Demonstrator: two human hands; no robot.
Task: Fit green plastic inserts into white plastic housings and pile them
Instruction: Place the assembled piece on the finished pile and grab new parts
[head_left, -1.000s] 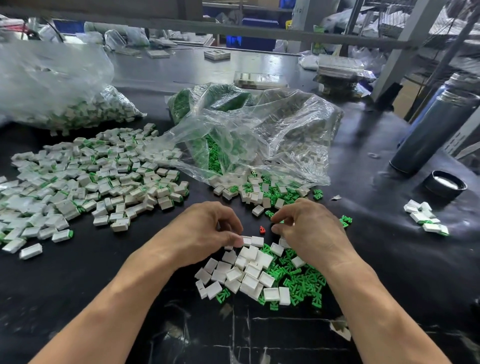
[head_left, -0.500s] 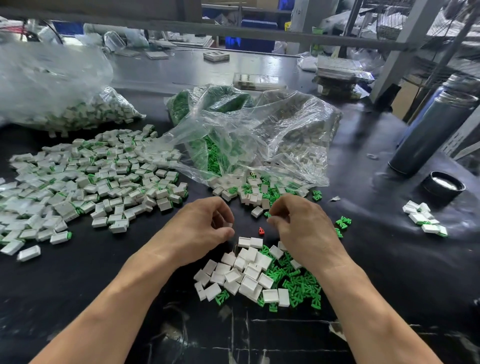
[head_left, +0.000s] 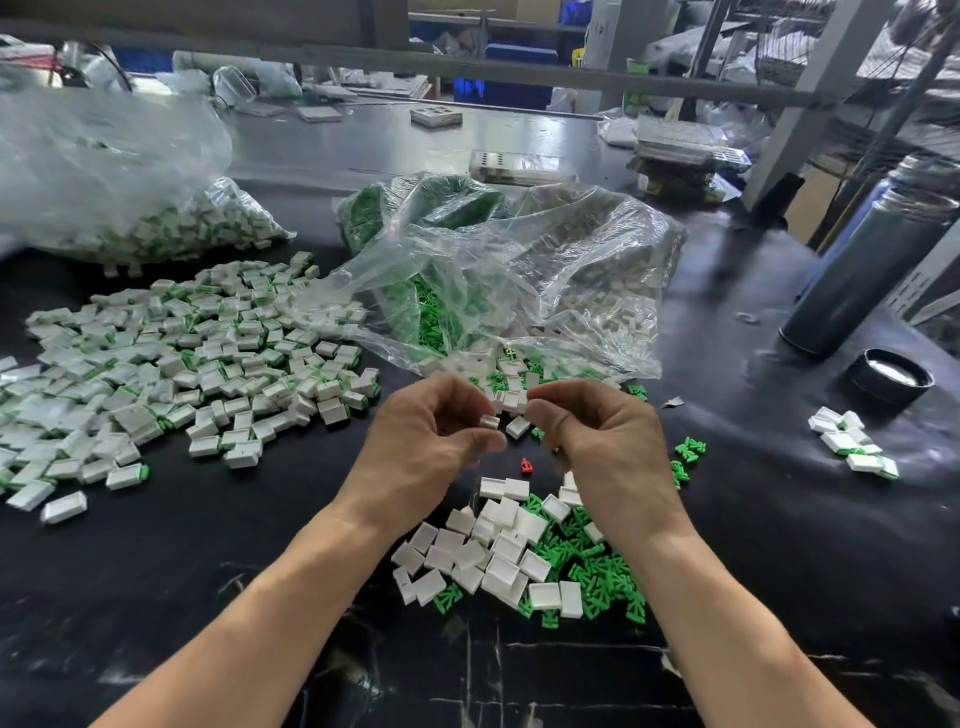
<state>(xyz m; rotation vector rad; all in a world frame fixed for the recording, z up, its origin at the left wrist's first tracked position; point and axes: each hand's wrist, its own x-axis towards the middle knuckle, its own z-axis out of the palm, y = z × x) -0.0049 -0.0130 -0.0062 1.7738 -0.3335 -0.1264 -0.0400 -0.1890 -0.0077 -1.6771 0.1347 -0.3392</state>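
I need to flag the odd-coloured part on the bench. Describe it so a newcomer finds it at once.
Start at the black table and find the near heap of white housings and green inserts. Just beyond that heap, under the raised hands, lies one tiny red piece, alone on bare table, the only red part.

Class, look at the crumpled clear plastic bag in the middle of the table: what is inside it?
Inside the clear bag, green inserts show on the left and pale housings on the right, some spilling from its mouth. The crumpled, glaring film hides how many there are and anything deeper.
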